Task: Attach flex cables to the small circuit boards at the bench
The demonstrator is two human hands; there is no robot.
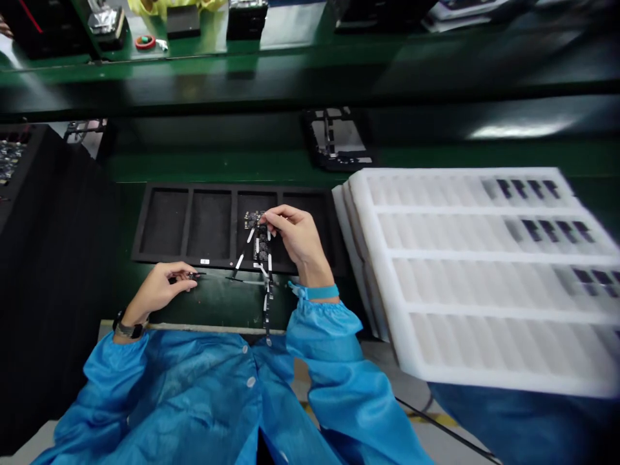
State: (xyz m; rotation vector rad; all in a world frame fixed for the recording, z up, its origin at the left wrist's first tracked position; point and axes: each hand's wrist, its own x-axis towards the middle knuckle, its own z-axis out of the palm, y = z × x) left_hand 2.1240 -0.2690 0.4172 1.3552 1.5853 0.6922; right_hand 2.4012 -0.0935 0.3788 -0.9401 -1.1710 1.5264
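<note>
My right hand (pixel 299 240) is closed, fingertips pinching the top of a small circuit board (pixel 262 248) above a black foam tray (pixel 209 223). Several thin black ribbon cables with white strips hang from the board; one (pixel 267 310) dangles past the tray's front edge. To the left, just in front of the tray, my left hand (pixel 165 286) is closed in a pinch on a small dark connector (pixel 192 276). From it a thin cable runs right towards the hanging bundle. Part of the board is hidden behind my right fingers.
A white foam tray (pixel 397 255) with rows of slots, some holding dark pieces, rests on a stack at right. At left stands a tall black foam stack (pixel 53 245). Behind lie a phone-like frame (pixel 339 139) and a green shelf (pixel 290 64) bearing a red tape roll (pixel 144 42).
</note>
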